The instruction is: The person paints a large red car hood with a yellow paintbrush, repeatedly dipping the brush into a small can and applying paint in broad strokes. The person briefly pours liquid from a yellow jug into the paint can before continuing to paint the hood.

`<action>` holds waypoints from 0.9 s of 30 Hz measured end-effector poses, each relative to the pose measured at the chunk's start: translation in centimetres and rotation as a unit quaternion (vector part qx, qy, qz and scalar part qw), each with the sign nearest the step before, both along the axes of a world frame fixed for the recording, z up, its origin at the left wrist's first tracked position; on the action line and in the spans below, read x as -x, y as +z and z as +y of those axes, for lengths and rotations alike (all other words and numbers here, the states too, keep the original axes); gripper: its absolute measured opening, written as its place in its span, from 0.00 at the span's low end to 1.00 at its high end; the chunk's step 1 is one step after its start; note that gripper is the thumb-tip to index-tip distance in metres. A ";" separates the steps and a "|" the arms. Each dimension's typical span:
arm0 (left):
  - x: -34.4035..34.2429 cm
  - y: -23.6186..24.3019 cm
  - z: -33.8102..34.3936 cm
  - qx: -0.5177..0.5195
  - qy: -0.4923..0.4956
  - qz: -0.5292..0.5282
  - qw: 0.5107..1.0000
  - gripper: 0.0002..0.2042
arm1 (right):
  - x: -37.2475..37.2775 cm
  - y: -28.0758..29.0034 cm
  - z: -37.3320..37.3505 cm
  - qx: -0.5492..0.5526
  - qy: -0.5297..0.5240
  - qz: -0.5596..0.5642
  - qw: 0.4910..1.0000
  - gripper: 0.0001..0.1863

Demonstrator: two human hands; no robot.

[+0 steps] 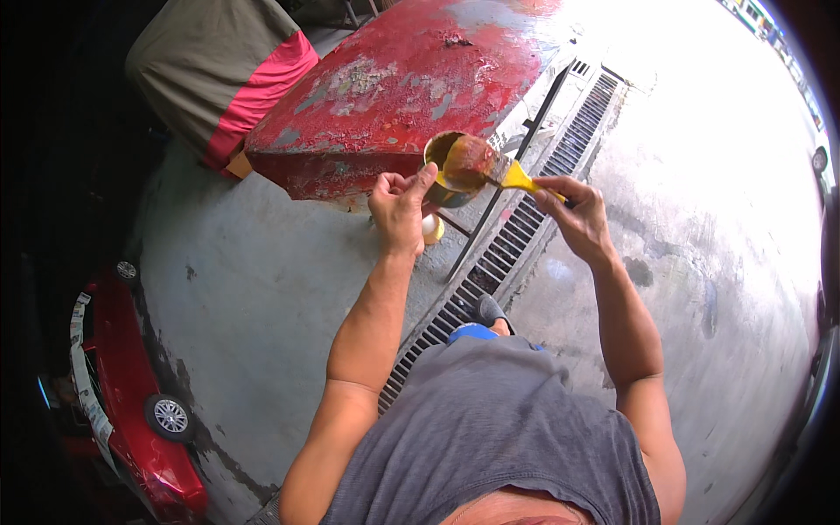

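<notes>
My left hand (404,203) is closed around the side of a small round can (455,196), which is tilted so that its opening shows. In my right hand (575,213) is the yellow handle of a wide paintbrush (518,178). Its bristles, coated in reddish-brown and yellowish stuff, lie at the can's rim and cover part of the opening. How much is inside the can I cannot tell. Just beyond both hands stands a large red panel (394,87), its paint peeling in rough grey and white patches.
A slatted drain grate (499,254) runs diagonally across the concrete floor (262,289) by my foot. Below the panel sits a small pale yellow container (433,229). A grey-and-red cover (219,70) drapes something at the far left. A red car (131,385) is parked at the lower left.
</notes>
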State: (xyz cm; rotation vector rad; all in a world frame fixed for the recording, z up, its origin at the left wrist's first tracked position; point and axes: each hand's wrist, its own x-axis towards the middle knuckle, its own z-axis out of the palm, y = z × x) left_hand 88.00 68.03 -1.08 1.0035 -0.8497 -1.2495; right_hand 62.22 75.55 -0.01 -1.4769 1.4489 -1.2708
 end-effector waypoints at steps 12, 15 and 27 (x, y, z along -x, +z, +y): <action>4.1 1.0 -16.3 -0.018 0.106 0.004 0.994 0.24 | 9.6 -0.1 -19.4 -0.023 -0.088 0.015 0.996 0.21; 3.7 1.3 -17.3 -0.021 0.119 0.019 0.993 0.24 | 11.1 -2.4 -23.9 -0.051 -0.088 0.055 0.993 0.19; 4.0 3.9 -10.6 -0.027 0.290 -0.008 0.957 0.21 | 18.3 1.6 -29.8 -0.030 0.076 0.279 0.957 0.12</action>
